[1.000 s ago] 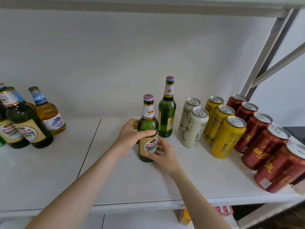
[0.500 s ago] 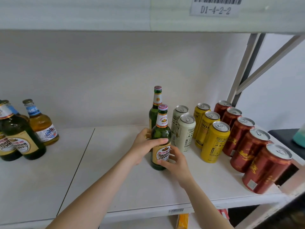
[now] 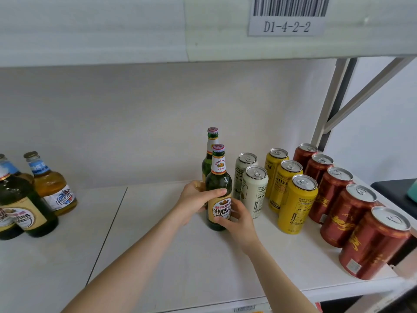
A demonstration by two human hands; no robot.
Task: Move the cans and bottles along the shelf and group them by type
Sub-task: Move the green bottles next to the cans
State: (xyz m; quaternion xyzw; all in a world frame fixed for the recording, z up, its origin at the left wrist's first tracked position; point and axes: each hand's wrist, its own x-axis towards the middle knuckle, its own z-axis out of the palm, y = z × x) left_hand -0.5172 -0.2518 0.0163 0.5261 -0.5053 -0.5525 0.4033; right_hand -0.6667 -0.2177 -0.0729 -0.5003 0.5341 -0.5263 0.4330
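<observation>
A green Yanjing beer bottle (image 3: 218, 177) stands upright mid-shelf. My left hand (image 3: 194, 199) grips its body from the left, thumb across the front. My right hand (image 3: 238, 219) holds its lower label from the right. A second green bottle (image 3: 208, 152) stands directly behind it. To the right stand two white cans (image 3: 253, 190), three yellow cans (image 3: 296, 203) and a row of several red cans (image 3: 345, 213). At the far left stand dark green bottles (image 3: 27, 208) and amber bottles (image 3: 50, 186) with blue neck labels.
The white shelf board (image 3: 158, 263) has a seam left of centre. An upper shelf edge with a barcode label D1-4-2-2 (image 3: 286, 16) hangs overhead. A grey upright post and diagonal brace (image 3: 331, 109) stand at the back right. A dark surface (image 3: 394, 190) lies beyond the shelf's right end.
Both hands have slid the green bottle right, in front of the second green bottle and close to the white cans. The camera view has tilted upward.
</observation>
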